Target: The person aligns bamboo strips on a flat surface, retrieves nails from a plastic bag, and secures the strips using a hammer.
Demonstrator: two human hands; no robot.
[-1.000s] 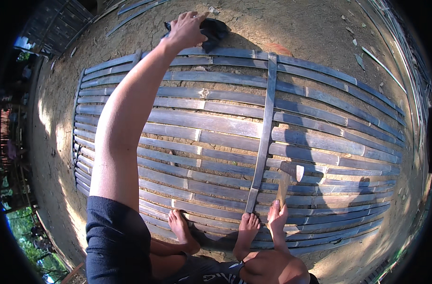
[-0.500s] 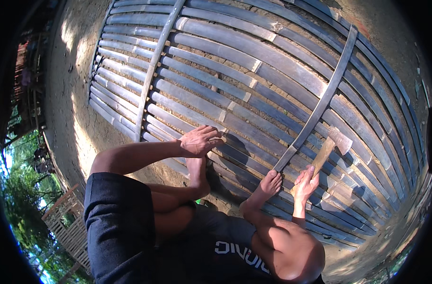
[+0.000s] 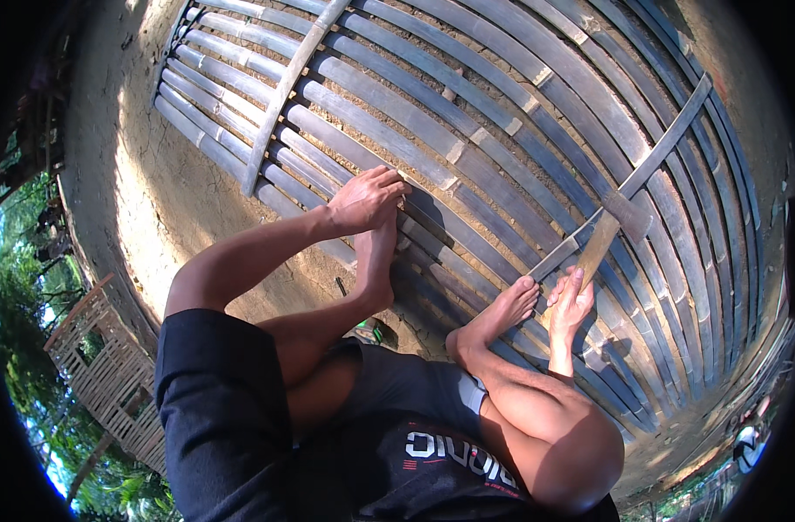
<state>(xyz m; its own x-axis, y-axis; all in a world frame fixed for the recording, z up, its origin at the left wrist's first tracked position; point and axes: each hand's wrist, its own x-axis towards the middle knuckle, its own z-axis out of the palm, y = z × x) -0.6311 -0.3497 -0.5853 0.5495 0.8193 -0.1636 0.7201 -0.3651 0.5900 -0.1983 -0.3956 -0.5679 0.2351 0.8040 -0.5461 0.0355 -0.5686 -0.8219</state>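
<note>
I am squatting on a wide mat of split bamboo slats (image 3: 502, 113) laid flat on bare dirt (image 3: 145, 174), seen from above my own head. My left hand (image 3: 367, 198) reaches forward and presses down on one slat near the mat's close edge, fingers (image 3: 384, 184) curled together over the strip, just above my left foot (image 3: 378, 261). My right hand (image 3: 570, 304) grips the wooden handle of a hammer (image 3: 610, 230); the fingers are wrapped tight around the handle's lower end. The hammer's flat head rests against a thin crosswise bamboo strip (image 3: 641, 165) that runs diagonally over the slats on my right side. My right foot (image 3: 502, 311) stands on the slats just beside that hand. A second crosswise strip (image 3: 284, 96) crosses the slats on the far left. I wear dark shorts (image 3: 232, 409); my knees are bent up close to my body. Beyond the dirt on the left, a low bamboo fence (image 3: 93, 365) and green trees show at the rim.
</note>
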